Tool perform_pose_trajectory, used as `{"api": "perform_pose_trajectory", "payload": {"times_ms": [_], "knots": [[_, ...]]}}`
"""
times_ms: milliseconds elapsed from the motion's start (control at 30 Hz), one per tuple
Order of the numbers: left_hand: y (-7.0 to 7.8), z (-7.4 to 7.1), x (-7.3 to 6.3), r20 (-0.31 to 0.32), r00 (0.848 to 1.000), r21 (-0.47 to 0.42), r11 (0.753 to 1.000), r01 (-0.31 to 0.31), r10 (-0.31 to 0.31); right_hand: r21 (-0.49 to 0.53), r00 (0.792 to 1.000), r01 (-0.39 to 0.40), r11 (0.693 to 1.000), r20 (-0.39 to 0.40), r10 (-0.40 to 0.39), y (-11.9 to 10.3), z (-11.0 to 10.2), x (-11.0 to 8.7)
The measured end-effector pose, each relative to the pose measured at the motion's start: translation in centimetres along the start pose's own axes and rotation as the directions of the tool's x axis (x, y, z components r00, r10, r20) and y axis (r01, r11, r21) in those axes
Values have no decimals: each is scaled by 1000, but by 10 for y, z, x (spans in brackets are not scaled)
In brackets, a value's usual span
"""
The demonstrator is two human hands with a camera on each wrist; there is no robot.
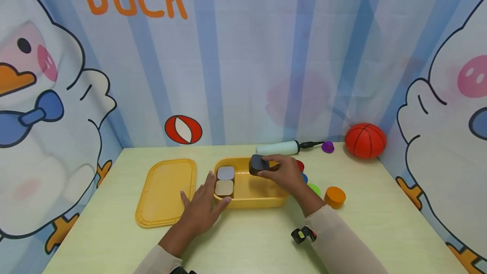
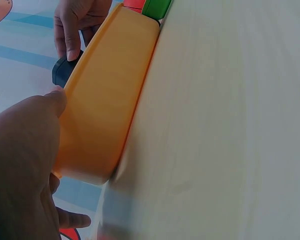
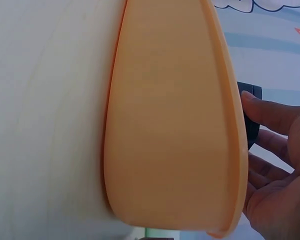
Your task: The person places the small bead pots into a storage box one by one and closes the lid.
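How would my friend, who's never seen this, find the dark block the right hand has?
On the pale table, look for the yellow box with a pale grey block and a cream block at its left end. Over that box, the right hand pinches the dark block. It's nearly black, much darker than those two.

The bin [image 1: 251,203] looks smooth plastic, the dark block [image 1: 257,165] matt.

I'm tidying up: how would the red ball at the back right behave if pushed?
The red ball would probably roll readily, since it looks round. Nudged left, it might bump the small purple thing beside it. Pushed back, it would likely soon meet the striped backdrop.
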State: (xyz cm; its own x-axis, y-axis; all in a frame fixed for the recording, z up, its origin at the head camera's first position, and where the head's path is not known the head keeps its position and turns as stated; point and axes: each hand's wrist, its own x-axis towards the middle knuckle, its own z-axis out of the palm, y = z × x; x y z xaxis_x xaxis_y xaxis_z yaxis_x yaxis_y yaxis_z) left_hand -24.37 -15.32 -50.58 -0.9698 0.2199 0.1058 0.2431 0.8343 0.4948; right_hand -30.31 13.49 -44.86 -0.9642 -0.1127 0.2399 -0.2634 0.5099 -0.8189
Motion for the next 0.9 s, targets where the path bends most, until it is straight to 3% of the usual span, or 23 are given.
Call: {"api": "perform_pose_trajectory", "payload": {"times_ms": [533, 900], "knots": [[1, -1, 1, 15, 1000, -4, 1000, 11, -11, -69, 999, -23, 997, 29, 25, -1, 26, 7], [1, 0, 0, 18, 1000, -6, 1000, 8, -8, -230, 998, -40, 972, 37, 50, 1, 36, 14]]}}
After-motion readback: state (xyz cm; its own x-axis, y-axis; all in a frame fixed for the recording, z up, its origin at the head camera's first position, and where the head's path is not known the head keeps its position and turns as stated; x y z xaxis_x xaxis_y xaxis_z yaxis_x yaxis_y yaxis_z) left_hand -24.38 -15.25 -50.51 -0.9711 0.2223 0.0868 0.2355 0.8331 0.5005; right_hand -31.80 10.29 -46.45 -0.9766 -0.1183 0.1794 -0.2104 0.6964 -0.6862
